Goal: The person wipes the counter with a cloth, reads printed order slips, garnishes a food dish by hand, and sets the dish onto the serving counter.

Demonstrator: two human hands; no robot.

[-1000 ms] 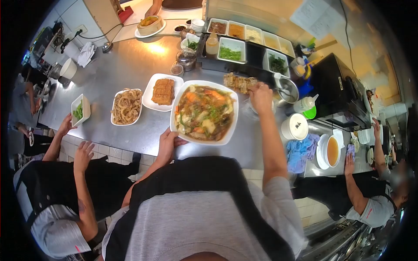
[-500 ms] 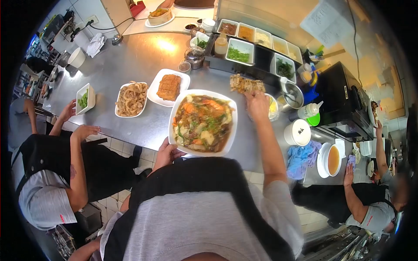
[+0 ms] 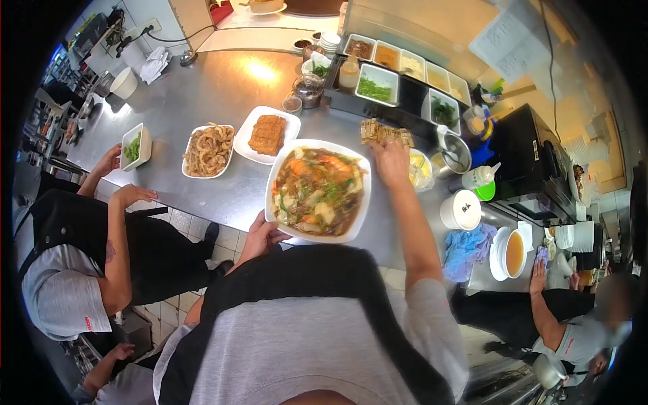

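My left hand (image 3: 264, 234) grips the lower-left rim of a square white bowl (image 3: 365, 202) of saucy stew with vegetables and shrimp. The bowl is at the counter's near edge, in front of my apron. My right hand (image 3: 392, 163) reaches forward, fingers bent against the near side of a row of small tan slat-like pieces (image 3: 372, 130); what they pinch, if anything, is hidden. Beside that hand is a plastic-wrapped container with yellow contents (image 3: 419, 169). Left of the bowl are a white plate with a browned fried block (image 3: 268, 134) and a dish of fried rings (image 3: 208, 151).
At left, a co-worker's hand (image 3: 108, 160) touches a small dish of greens (image 3: 134, 148). Topping trays (image 3: 375, 85) line the back. At right are a lidded white tub (image 3: 462, 209), blue cloths (image 3: 462, 251), a bowl of broth (image 3: 516, 254), a black oven (image 3: 533, 155) and another co-worker's arm (image 3: 545, 304).
The view has shifted slightly, moving the counter items a little right. My right fingers have moved slightly left along the tan row. At lower left, another person's hand has come into view.
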